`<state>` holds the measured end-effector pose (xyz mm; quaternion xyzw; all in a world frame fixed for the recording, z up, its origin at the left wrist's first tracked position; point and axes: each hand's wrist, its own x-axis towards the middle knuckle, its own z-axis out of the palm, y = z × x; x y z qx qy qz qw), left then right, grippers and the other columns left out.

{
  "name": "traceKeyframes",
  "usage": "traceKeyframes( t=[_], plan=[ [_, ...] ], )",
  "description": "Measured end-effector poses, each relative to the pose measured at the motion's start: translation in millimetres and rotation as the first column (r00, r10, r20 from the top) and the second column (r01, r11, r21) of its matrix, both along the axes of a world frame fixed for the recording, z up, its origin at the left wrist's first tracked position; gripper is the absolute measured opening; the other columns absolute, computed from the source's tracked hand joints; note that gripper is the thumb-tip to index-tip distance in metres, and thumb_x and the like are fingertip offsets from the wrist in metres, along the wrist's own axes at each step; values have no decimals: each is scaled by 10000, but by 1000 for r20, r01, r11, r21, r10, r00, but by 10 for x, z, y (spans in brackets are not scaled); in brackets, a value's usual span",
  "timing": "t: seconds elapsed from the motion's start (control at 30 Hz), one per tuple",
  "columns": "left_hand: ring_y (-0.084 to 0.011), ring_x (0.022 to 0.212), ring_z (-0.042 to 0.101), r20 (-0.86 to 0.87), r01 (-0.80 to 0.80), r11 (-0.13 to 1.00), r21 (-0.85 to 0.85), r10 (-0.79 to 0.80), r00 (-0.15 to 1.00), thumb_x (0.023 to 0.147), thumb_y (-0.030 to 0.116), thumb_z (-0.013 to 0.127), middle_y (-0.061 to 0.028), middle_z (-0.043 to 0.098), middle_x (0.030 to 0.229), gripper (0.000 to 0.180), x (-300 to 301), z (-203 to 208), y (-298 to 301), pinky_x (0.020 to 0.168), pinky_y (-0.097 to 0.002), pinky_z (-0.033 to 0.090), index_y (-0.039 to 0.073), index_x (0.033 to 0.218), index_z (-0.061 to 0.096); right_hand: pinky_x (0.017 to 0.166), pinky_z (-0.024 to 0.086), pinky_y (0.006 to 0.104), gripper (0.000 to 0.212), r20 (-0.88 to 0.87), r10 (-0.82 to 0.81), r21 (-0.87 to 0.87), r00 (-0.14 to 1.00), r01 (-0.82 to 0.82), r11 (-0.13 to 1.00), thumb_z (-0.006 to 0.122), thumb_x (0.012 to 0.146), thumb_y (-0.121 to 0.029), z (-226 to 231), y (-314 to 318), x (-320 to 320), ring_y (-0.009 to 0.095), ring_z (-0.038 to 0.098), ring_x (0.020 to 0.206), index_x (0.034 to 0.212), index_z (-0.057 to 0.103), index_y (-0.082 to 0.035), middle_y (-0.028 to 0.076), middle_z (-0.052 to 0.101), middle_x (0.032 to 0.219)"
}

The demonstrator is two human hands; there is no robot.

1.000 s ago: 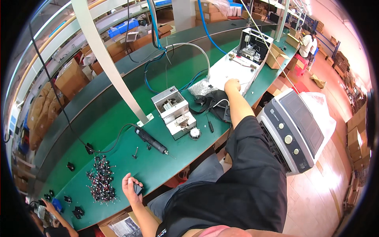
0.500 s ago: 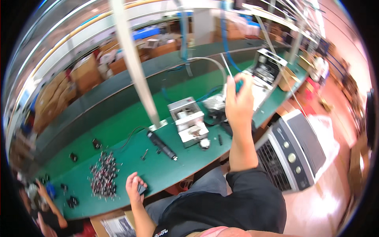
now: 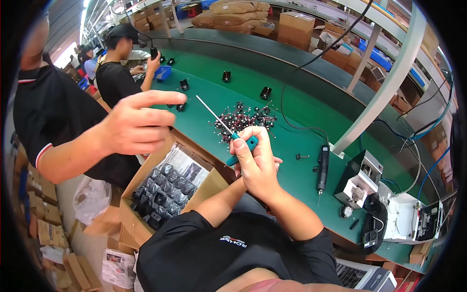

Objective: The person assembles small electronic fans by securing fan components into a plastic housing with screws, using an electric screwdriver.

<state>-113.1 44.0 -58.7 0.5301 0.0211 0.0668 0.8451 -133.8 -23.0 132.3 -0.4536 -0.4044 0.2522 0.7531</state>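
Nearest to us, our right hand [image 3: 258, 165] is pinching, thumb against fingers, a screwdriver [image 3: 252, 141] by its green handle, in front of our chest, its bare shaft slanting up and left. Our left hand [image 3: 238, 170] is mostly hiding behind it, so we cannot tell whether it is gripping anything. We judge that we are at the step of readying the tool, since its tip seems to be meeting no part; the next move is calling for a steady hold and care near the co-worker's hand [image 3: 141, 121], which is pointing a forefinger toward that tip. Below it, an open cardboard box [image 3: 209, 187] is holding bagged black parts [image 3: 170, 180]. Beyond, on the green workbench [image 3: 294, 182], a pile of small wired parts [image 3: 243, 119] is lying left of a black power driver [image 3: 323, 168]. Farther off, a worker in a dark cap [image 3: 116, 68] is holding up a dark tool.
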Motion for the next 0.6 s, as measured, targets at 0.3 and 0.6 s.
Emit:
traceKeyframes(
  t=[0.3, 0.6],
  plan=[
    [-161, 706, 603, 36, 86, 990, 108, -90, 995, 957, 218, 647, -72, 607, 810, 323, 120, 1, 153, 636, -317, 523, -6, 1184, 596, 652, 474, 363, 271, 346, -287, 187, 893, 234, 954, 604, 973, -180, 81, 388, 71, 226, 599, 697, 1142, 456, -29, 144, 595, 965],
    [-122, 702, 581, 28, -246, 968, 40, 245, 969, 932, 159, 675, -19, 593, 837, 267, 66, -99, 139, 646, -266, 503, 24, 1154, 613, 776, 552, 402, 262, 768, -280, -175, 576, 610, 773, 691, 882, -204, -252, -622, 702, 293, 694, 882, 1097, 676, -55, 119, 710, 977]
  ],
)
